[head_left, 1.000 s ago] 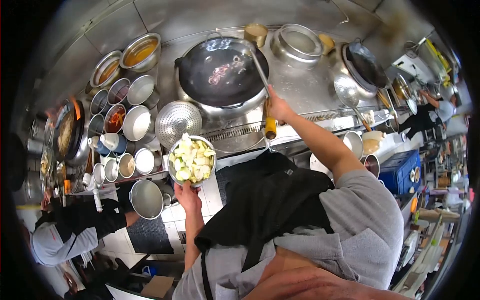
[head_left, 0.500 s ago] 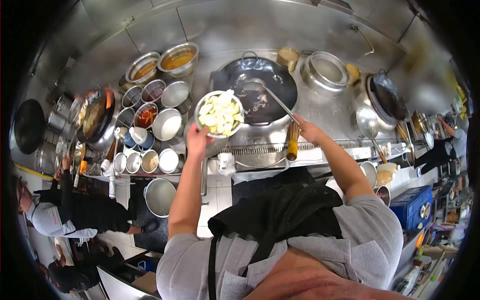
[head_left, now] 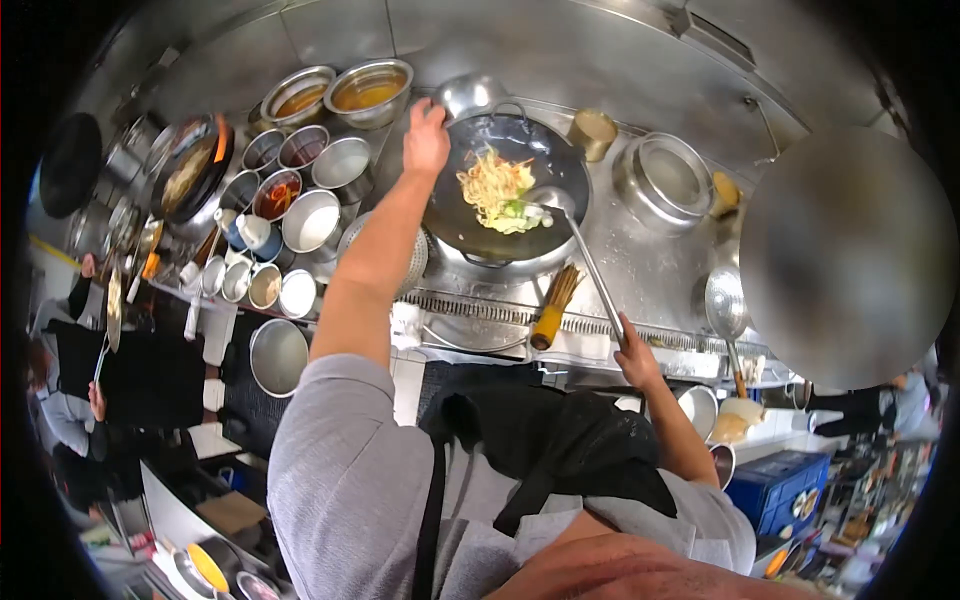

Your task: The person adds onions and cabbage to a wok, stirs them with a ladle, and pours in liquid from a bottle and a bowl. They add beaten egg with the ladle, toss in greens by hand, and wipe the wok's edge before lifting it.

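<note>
My right hand (head_left: 634,357) is closed around the handle of a long metal ladle (head_left: 592,268), whose head rests in the black wok (head_left: 463,217). Inside the wok lies a heap of pale strips with orange bits (head_left: 492,187), and pale green vegetable pieces (head_left: 520,217) sit at its lower side, by the ladle's head. My left hand (head_left: 427,138) is raised at the wok's far left rim, fingers apart and slightly bent. Right beside its fingertips, behind the wok, is a shiny metal bowl (head_left: 472,94).
Left of the wok stand several metal containers (head_left: 311,220) and two bowls of amber liquid (head_left: 368,92). A bamboo brush (head_left: 556,308) lies in front. Rightward are a metal pot (head_left: 672,180) and a perforated skimmer (head_left: 726,300). A co-worker (head_left: 75,390) stands at far left.
My left hand has moved up and away from me; the bowl it held is now behind the wok. Pale strips and green pieces now fill the wok's middle. My right hand has come nearer my body.
</note>
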The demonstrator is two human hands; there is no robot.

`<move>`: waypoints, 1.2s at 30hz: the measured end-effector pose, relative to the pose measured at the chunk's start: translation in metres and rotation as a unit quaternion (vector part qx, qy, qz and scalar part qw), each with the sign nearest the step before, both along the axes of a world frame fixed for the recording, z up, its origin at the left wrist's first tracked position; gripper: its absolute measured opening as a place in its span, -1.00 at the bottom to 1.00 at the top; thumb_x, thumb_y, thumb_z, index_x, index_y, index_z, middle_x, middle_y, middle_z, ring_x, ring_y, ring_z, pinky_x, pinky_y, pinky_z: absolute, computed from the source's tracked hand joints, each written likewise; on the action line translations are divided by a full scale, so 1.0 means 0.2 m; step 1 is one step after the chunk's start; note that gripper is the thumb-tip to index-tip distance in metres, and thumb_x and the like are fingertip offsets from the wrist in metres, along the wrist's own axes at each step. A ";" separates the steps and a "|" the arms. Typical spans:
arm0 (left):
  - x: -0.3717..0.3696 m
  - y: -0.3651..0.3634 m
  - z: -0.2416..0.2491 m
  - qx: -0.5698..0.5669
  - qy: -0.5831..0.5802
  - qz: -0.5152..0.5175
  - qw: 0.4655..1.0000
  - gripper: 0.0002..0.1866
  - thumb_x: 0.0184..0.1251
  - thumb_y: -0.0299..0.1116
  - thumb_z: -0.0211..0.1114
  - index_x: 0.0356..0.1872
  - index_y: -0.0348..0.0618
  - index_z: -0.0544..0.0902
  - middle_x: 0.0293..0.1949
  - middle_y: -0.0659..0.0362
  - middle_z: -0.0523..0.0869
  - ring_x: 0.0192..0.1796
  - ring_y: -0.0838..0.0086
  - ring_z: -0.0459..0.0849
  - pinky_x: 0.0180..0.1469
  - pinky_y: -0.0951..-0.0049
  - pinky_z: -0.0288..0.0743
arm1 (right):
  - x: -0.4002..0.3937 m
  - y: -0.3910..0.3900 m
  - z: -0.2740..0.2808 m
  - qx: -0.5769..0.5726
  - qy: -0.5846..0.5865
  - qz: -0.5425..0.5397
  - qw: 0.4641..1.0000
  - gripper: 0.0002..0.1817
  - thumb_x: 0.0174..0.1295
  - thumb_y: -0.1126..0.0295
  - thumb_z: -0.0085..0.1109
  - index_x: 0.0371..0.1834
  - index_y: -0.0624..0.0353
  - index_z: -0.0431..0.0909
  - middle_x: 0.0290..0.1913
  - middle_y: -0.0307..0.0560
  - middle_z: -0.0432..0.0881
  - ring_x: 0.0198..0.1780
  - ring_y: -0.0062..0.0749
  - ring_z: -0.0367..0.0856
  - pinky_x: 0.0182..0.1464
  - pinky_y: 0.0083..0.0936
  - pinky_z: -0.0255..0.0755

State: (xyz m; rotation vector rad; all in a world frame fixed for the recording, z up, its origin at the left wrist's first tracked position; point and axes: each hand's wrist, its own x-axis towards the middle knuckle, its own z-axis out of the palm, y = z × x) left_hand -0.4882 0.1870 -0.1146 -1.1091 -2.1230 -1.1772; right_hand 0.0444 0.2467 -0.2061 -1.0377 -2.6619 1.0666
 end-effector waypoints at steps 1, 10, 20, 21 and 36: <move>-0.01 0.01 0.07 0.014 0.015 0.014 1.000 -0.82 0.14 -0.51 0.17 -0.21 -0.09 0.54 0.17 -0.04 0.46 -0.01 -0.12 0.57 -0.02 0.00 0.52 | 0.01 0.03 0.09 -0.017 -0.026 -0.011 0.999 -0.12 0.03 0.49 0.07 0.51 -0.10 -0.03 -0.05 0.34 0.56 -0.08 0.25 0.55 -0.01 -0.09 0.39; 0.39 -0.10 -0.43 -0.189 -0.032 0.020 0.981 -0.82 0.06 -0.41 0.21 -0.26 -0.05 0.58 0.06 -0.01 0.54 -0.03 0.00 0.62 -0.03 0.07 0.53 | -0.11 0.24 0.04 -0.099 -0.001 0.020 0.995 -0.21 0.14 0.50 0.11 0.49 0.00 0.04 -0.23 0.23 0.56 -0.21 0.05 0.53 -0.07 -0.31 0.41; 0.48 -0.99 -0.39 0.207 -0.515 0.022 0.831 -0.92 0.21 -0.57 0.22 -0.33 -0.31 0.49 -0.42 0.16 0.60 -0.45 0.48 0.67 -0.39 0.51 0.65 | -0.06 0.39 -0.01 -0.296 0.055 -0.044 0.952 -0.26 0.19 0.60 -0.01 0.49 0.04 0.05 -0.56 -0.32 0.29 -0.66 -0.66 0.26 -0.64 -0.64 0.20; 0.52 -1.09 -0.37 0.225 -0.522 0.026 0.822 -0.89 0.24 -0.57 0.19 -0.22 -0.31 0.51 -0.38 0.18 0.59 -0.42 0.50 0.66 -0.36 0.51 0.66 | -0.18 0.37 0.07 -0.296 0.063 -0.014 0.953 -0.27 0.19 0.61 -0.01 0.48 0.04 0.06 -0.56 -0.31 0.30 -0.66 -0.65 0.27 -0.64 -0.63 0.21; 0.75 -1.95 -0.51 0.337 -0.582 0.083 0.736 -0.78 0.28 -0.56 0.12 -0.05 -0.27 0.53 -0.23 0.16 0.63 -0.33 0.51 0.65 -0.28 0.47 0.68 | -2.67 -0.42 0.29 -0.428 0.051 0.214 0.876 -0.43 0.19 0.57 0.08 0.31 0.15 0.22 -0.43 -0.15 0.42 -0.66 -0.53 0.39 -0.65 -0.51 0.33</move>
